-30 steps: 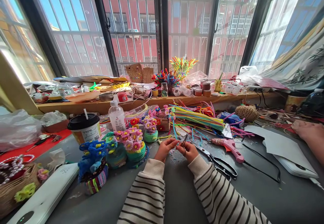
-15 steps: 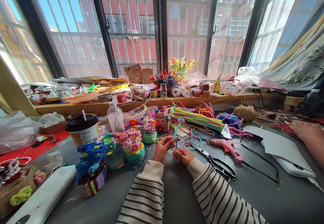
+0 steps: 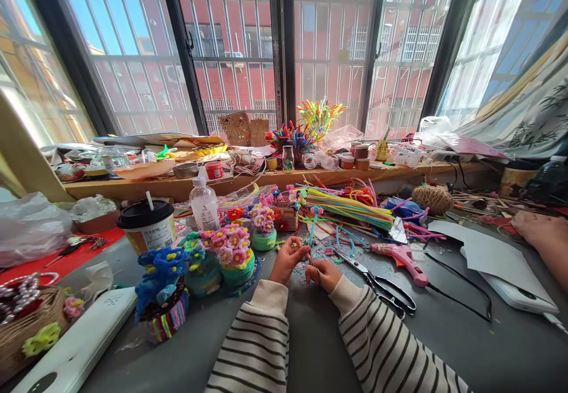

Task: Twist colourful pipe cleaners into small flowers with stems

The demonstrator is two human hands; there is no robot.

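At the centre of the table, my left hand [image 3: 288, 260] pinches the lower part of a blue pipe-cleaner stem [image 3: 314, 227] that stands upright, with a small pink and blue flower [image 3: 316, 210] at its top. Close beside it on the right, my right hand [image 3: 325, 273] is closed around a thin dark tool [image 3: 311, 257], whose tip meets the stem near my left fingertips. The tool is too small to name surely. Bits of coloured fluff lie under both hands.
Large scissors [image 3: 377, 283] and a pink glue gun [image 3: 402, 258] lie to the right. Pots of fuzzy flowers [image 3: 237, 269] and a lidded cup [image 3: 148, 227] stand left. Pipe cleaners [image 3: 350, 206] are piled behind. Another person's hand [image 3: 539, 230] rests at the far right.
The view has shifted slightly. My hands stay together at the stem, with the left fingers a little changed in pose around it.
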